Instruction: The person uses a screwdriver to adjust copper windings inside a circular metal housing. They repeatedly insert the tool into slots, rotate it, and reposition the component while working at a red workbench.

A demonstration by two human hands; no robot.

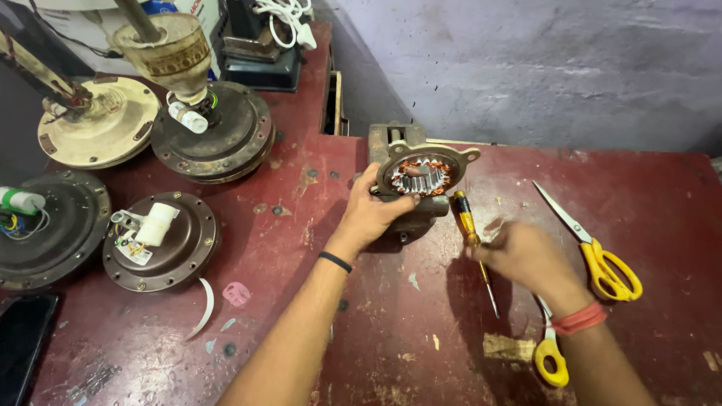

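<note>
On a worn, dark red workbench (421, 353) with chipped paint and pale scratches, the left hand (374, 216) grips a small round metal motor housing (421, 177), fingers wrapped over its left rim and thumb across the front; the housing stands on edge near the back of the bench, its open face showing copper-coloured windings around a toothed steel core inside a cream, lugged rim. The right hand (526, 256) is blurred, fingers curled around the shaft of a screwdriver with a translucent amber plastic handle (468, 222), whose thin steel blade points down toward the near edge; the handle's top lies just beside the housing. Two pairs of yellow-handled scissors lie on the right: one open pair (594, 248) with long bright blades, another (550, 353) partly hidden under the right wrist. To the left sit several round, dusty dark brown ceiling-fan motor casings (162, 242) with white capacitors and coloured wires, and one cream casing (98, 124).
</note>
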